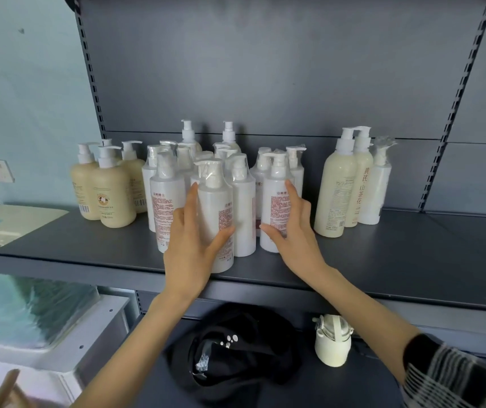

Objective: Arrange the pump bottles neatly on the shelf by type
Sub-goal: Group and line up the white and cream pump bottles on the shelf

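A shop stockroom, by the look: slotted metal retail shelving (383, 245) carries many shrink-wrapped pump bottles (244, 201) in duplicate.

four tan bottles (112, 195), roughly fourteen white bottles (215, 213), three cream bottles (334, 195).

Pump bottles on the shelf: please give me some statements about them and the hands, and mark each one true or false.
1. The left hand wraps the front white pump bottle. True.
2. The beige pump bottles stand at the right end of the shelf. False: they stand at the left end.
3. The right hand touches another white bottle. True.
4. All bottles lie on their sides. False: all stand upright.
5. A black cap lies on the lower shelf. True.
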